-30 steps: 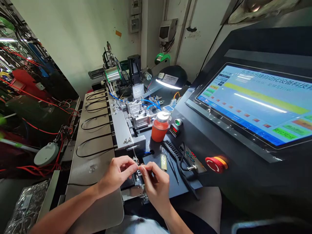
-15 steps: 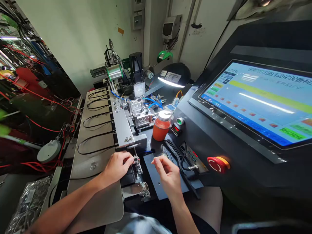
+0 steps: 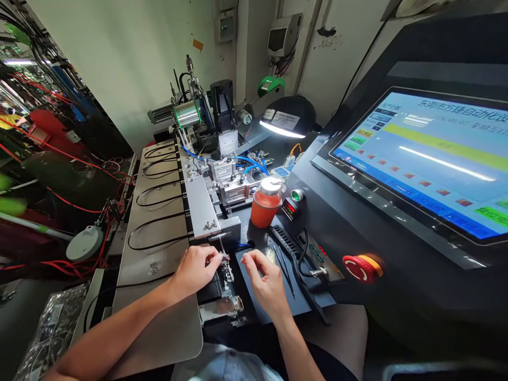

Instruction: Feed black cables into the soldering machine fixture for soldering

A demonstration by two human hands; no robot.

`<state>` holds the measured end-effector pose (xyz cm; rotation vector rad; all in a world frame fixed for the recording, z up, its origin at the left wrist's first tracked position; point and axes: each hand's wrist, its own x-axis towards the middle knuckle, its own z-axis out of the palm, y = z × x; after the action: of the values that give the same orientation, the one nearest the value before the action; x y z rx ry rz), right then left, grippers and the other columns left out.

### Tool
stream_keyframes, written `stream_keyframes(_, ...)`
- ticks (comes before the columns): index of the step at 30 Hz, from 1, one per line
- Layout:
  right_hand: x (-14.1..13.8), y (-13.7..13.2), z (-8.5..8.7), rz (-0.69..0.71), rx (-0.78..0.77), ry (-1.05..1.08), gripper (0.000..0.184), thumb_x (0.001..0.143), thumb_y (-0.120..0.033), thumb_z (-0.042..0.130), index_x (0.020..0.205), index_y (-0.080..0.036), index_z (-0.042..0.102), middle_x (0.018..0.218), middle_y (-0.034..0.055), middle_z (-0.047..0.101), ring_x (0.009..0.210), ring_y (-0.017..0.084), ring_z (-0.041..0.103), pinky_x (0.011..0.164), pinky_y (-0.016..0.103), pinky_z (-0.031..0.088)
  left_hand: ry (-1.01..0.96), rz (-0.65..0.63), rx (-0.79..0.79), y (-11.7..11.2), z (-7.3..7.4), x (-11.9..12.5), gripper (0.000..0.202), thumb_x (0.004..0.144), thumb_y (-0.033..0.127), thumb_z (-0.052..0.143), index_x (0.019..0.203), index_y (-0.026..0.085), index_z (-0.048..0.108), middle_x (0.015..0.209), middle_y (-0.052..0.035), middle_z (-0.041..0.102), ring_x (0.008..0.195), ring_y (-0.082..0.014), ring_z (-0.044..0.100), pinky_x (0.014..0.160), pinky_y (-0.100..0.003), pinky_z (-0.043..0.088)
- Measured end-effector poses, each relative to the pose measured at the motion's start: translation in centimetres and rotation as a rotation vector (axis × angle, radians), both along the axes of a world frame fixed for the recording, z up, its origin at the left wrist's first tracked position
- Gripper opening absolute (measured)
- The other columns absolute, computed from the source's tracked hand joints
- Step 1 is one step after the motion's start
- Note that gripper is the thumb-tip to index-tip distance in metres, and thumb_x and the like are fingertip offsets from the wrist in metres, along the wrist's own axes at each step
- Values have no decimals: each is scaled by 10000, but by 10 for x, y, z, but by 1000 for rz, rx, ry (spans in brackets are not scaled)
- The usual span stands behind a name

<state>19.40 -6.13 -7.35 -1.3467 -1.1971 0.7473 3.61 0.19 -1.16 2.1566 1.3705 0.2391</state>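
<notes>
Right hand (image 3: 265, 281) and left hand (image 3: 197, 270) have parted since a second ago; the right is now at three o'clock of the metal fixture (image 3: 227, 271), thumb and forefinger pinched, whether on anything cannot be told. At nine o'clock, the left pinches narrowly, apparently on fine wires (image 3: 226, 257) at the fixture's far end. At one o'clock stands a jar (image 3: 264, 209). Should the left pinch slip or twist, the wires could splay or cross.
</notes>
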Motion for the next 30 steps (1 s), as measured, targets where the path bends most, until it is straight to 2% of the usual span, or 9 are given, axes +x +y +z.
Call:
stream_keyframes(3,-7,11,-5,60,-22,-55,324,940,-368,412,666,-204,461,591,-28,455,541,116,432,526,242,342,0,-2,5,0,-2,1,289,881,301,477,709,170,669,655,-7,632,601,-127,526,608,-243,350)
stream_keyframes(7,-19,24,-11,127,-33,-51,353,943,-383,383,633,-218,356,560,-54,354,516,102,357,507,244,292,7,-11,20,1,-4,1,275,869,279,479,688,168,654,631,-7,622,592,-126,522,592,-243,335)
stream_keyframes(12,-28,29,-16,117,26,25,361,955,-372,371,632,-225,305,577,-58,308,521,100,315,497,248,267,42,-15,62,0,-4,2,254,880,259,506,691,175,653,639,-3,636,598,-127,550,595,-243,351)
stream_keyframes(14,-29,29,-18,110,38,66,364,957,-377,368,632,-226,302,577,-57,307,519,101,309,491,246,267,66,-23,127,-2,-6,0,223,884,264,536,720,181,663,674,-7,655,627,-135,584,616,-239,382)
stream_keyframes(16,-30,29,-19,103,39,95,370,957,-385,367,630,-227,301,572,-58,303,514,100,302,484,245,261,63,-39,258,-6,-10,-5,167,892,260,555,809,189,681,757,-13,674,670,-136,615,635,-229,412)
stream_keyframes(20,-31,29,-21,98,35,112,373,956,-391,373,628,-228,299,572,-57,300,515,102,302,484,245,257,20,-218,578,-12,-17,-15,228,960,206,461,995,239,684,878,0,675,679,-105,619,606,-205,421)
stream_keyframes(22,-32,29,-22,95,30,123,370,955,-388,373,631,-229,296,577,-57,301,518,103,304,488,245,262,66,-324,690,-12,-17,-18,279,978,165,407,1002,235,676,864,10,678,662,-101,608,593,-210,416)
stream_keyframes(27,-33,28,-21,84,26,154,361,956,-374,375,635,-231,294,579,-60,292,514,101,292,480,242,256,202,-584,930,-8,-8,-17,288,975,89,348,984,120,635,859,-27,698,611,-117,574,545,-252,414)
stream_keyframes(30,-33,27,-21,79,21,172,362,955,-377,381,635,-230,299,584,-62,288,515,98,288,476,239,255,232,-648,975,-7,-4,-14,274,959,65,361,901,117,624,831,-22,689,573,-118,548,508,-269,407)
